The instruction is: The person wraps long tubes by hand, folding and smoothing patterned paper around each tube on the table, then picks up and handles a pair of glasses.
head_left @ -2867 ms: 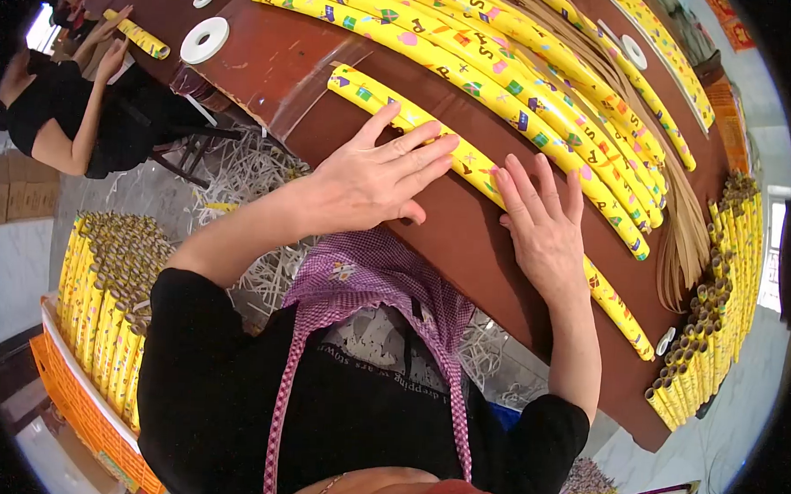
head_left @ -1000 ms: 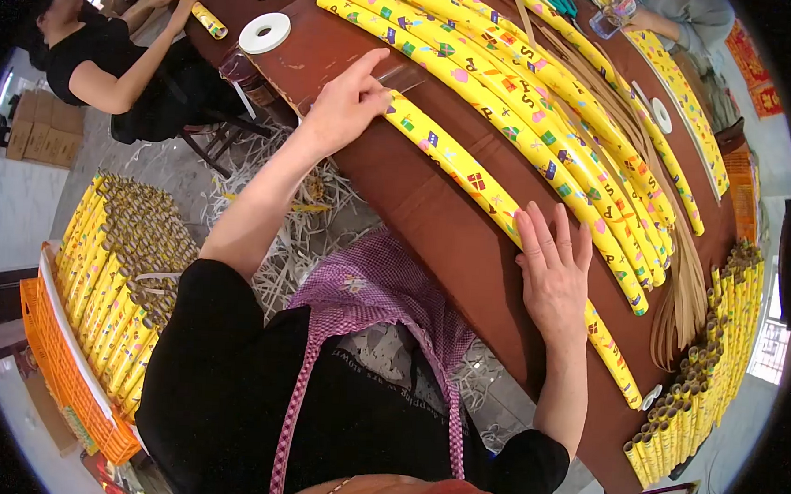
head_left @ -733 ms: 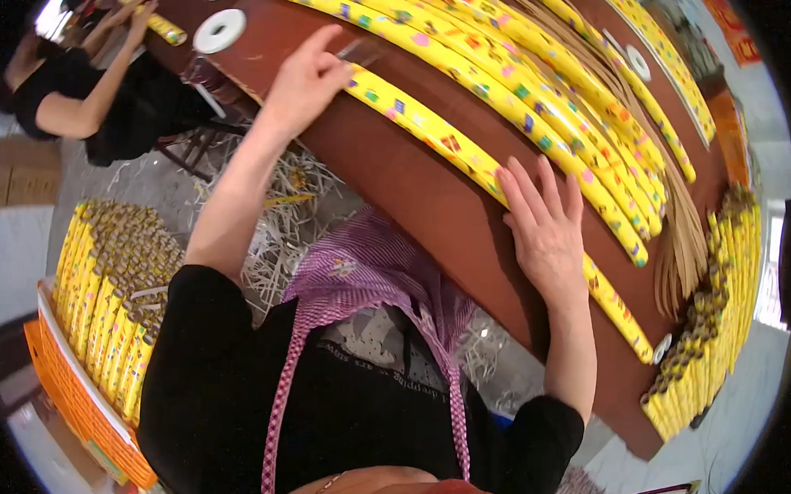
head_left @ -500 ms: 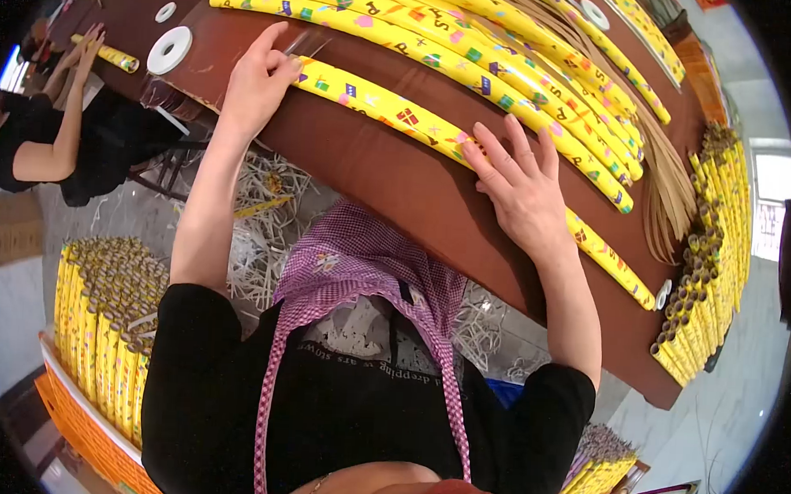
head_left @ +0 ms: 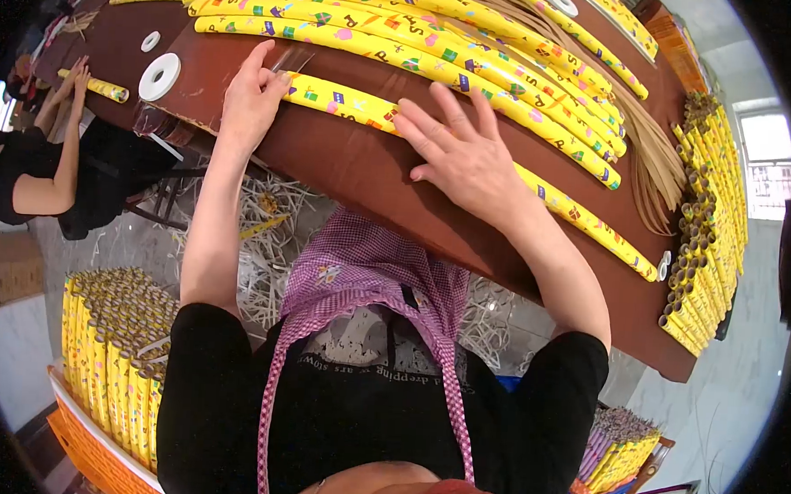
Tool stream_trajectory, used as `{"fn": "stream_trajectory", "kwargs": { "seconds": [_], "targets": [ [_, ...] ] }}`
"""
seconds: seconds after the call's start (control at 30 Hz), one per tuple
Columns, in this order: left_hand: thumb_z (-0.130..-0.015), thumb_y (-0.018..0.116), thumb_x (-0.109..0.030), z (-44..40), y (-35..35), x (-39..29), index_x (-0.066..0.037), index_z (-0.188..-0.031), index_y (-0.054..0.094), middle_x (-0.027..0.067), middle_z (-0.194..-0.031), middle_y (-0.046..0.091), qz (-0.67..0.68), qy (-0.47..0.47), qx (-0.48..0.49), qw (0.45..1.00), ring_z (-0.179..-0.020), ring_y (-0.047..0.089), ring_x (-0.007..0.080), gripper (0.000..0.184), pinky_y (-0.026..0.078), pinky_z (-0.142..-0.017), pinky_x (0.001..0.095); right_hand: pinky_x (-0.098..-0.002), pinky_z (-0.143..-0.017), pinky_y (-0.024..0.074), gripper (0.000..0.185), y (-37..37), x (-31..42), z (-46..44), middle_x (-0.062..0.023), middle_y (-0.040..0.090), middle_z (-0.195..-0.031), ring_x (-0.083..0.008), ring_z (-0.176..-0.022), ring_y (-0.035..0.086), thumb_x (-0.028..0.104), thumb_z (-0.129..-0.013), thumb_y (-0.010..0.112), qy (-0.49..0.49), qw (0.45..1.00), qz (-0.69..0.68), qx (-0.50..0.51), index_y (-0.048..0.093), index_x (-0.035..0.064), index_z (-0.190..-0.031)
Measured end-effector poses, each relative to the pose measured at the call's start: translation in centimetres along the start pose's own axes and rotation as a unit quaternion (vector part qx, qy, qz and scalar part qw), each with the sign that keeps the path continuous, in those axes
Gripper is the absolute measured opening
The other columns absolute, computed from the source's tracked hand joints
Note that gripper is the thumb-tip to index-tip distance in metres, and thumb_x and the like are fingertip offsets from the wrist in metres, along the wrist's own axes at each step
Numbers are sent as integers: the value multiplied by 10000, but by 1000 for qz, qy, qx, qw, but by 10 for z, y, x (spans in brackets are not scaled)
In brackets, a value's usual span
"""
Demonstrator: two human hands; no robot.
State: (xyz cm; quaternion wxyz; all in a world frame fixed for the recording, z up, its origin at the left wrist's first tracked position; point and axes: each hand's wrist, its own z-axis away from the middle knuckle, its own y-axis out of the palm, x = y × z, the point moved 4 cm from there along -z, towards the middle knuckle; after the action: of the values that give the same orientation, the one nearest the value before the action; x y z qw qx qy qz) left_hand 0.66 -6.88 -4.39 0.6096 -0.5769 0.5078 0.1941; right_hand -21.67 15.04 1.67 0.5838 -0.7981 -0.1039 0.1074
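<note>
A yellow patterned roll of wrapping paper [head_left: 582, 215] lies lengthwise near the front of the brown table [head_left: 363, 171]. At its left end is my left hand [head_left: 250, 104], index finger stretched out and the thumb side against the roll's end. My right hand [head_left: 466, 157] lies over the roll's middle with fingers spread, covering part of it. Just behind, several similar wrapping paper rolls [head_left: 404, 55] lie side by side. Neither hand is wrapped around the roll.
White tape rings [head_left: 159, 77] lie at the table's left, with smaller ones [head_left: 664, 266] by the roll's right end. Brown paper strips [head_left: 655, 161] trail at right. Upright rolls [head_left: 700, 243] crowd the right edge; more fill an orange box [head_left: 96, 437]. A co-worker [head_left: 41, 174] handles another roll.
My right hand has slid left along the roll, fingers still spread. My left hand stays at the roll's left end. The view has shifted slightly.
</note>
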Motion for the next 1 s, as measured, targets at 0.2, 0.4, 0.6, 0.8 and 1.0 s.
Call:
{"fn": "stream_trajectory", "kwargs": {
  "seconds": [0.2,0.4,0.6,0.8,1.0],
  "targets": [
    [-925,657,-173,-2,-6,5,-77,-1446,472,59,-815,694,-46,3,11,999,-862,657,202,562,494,-897,370,-570,-1202,180,630,5,-2,10,67,456,-1522,-253,-1468,325,392,-858,680,-42,998,43,12,518,212,-1440],
    [-934,630,-39,1,-2,-4,-16,-1463,450,9,-805,633,30,31,-4,999,-761,565,72,559,476,-720,229,-576,-1205,165,704,-14,11,39,-87,437,-1535,-265,-1480,314,460,-877,629,5,1000,-21,21,458,79,-1443],
    [-948,625,-57,-3,-4,0,-7,-1466,446,-14,-780,588,13,16,5,1000,-737,497,51,551,418,-692,202,-552,-1205,193,743,-13,34,83,-169,461,-1502,-319,-1434,390,555,-944,478,16,997,-67,37,433,6,-1443],
    [-963,599,-61,-4,-5,3,-11,-1470,443,-23,-752,553,9,15,1,1000,-714,464,48,533,402,-669,201,-570,-1192,198,811,-38,6,115,-186,426,-1526,-344,-1447,366,541,-883,551,137,990,-13,16,400,-2,-1468],
    [-955,588,-39,-2,-5,-5,7,-1469,437,-37,-733,500,0,13,3,1000,-705,442,46,538,389,-668,192,-532,-1172,210,675,-43,-35,157,-117,405,-1554,-324,-1459,343,266,-803,763,245,966,70,-48,524,193,-1430]
  ]
}}
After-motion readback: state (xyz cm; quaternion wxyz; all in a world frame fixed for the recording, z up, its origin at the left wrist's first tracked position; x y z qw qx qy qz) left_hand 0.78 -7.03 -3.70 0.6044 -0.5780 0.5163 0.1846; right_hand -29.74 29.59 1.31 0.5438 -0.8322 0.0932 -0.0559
